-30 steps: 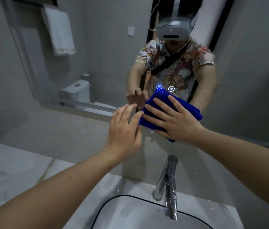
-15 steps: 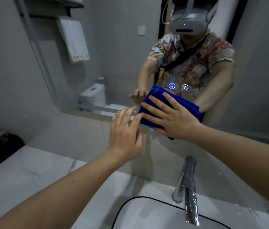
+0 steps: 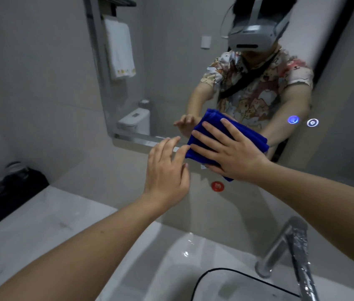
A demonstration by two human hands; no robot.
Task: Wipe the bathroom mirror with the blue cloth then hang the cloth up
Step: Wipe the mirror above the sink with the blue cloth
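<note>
The folded blue cloth lies flat against the lower left part of the bathroom mirror. My right hand presses on it with straight, spread fingers. My left hand hovers just left of the cloth, fingers relaxed and holding nothing, its fingertips close to the cloth's left edge. The mirror reflects both my arms and a white towel hanging on a rail.
A chrome tap stands over the white basin at the lower right. A black tray with glasses sits on the pale counter at the left. Two lit touch buttons glow on the mirror, and a red sticker is below it.
My right hand has slid the cloth leftward along the mirror's lower edge, away from the lit buttons. My left hand stayed beside it. The view has swung left.
</note>
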